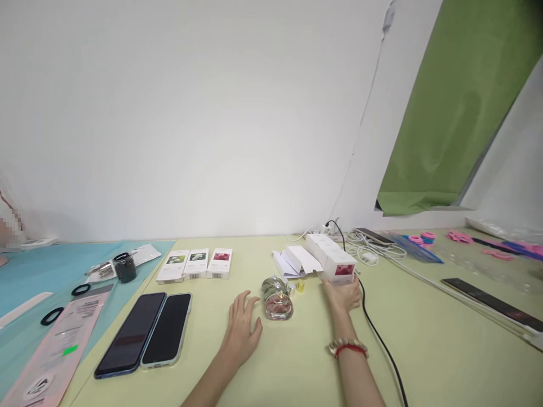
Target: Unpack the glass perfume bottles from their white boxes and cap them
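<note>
No writing is big enough to read. The three small boxes (195,264) in a row left of the middle each show a flower picture and a bar code, and the pink packet (59,350) at the lower left has print too tiny to make out. The table (297,367) is pale yellow-green, with a blue cloth (38,271) over its left part. Behind it is a plain white wall (190,113), and a green cloth (458,102) hangs at the upper right. The left hand (244,330) lies flat on the table at the lower middle, fingers spread apart, holding nothing, just beside a pink glass bottle (279,306). A greenish bottle (270,285) sits right behind that one, so there are two bottles, and one little gold cap (300,286) is near them. The right hand (345,295) is at the near end of a long white box (333,260) with a red flower picture, right of the middle; it touches the box, but I cannot tell if the fingers are closed on it. Two dark phones (131,333) lie side by side at the lower left. Two black rings (51,316) and one black jar (125,267) sit on the blue cloth.
</note>
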Demonstrator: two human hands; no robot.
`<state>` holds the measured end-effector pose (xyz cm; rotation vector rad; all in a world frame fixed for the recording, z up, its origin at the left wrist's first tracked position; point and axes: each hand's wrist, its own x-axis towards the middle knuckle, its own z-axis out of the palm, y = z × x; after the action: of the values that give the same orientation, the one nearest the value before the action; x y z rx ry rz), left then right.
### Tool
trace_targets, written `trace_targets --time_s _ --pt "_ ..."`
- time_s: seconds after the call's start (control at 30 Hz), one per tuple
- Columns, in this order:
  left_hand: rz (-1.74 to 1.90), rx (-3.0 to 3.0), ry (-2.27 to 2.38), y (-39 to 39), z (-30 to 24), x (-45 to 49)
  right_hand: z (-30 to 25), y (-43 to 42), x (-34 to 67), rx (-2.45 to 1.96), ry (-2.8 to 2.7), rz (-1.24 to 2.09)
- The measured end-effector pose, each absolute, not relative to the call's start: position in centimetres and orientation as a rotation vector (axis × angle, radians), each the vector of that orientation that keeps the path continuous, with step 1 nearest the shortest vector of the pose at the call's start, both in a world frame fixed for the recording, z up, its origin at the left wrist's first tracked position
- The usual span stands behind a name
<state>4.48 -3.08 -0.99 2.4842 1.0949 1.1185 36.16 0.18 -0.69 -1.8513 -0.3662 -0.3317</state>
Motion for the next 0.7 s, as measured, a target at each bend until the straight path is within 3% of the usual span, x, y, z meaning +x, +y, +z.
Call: trace_targets --time_s 0.5,0.7 --pt "1.278 2.429 1.004 -3.5 -0.1 4.3 -2.5 0.2 35.8 -1.728 -0.159 -0.383" --pt "1.302 2.338 1.023 -3.6 0.1 4.0 0.2 -1.5 32.7 -1.636 -0.108 -0.496"
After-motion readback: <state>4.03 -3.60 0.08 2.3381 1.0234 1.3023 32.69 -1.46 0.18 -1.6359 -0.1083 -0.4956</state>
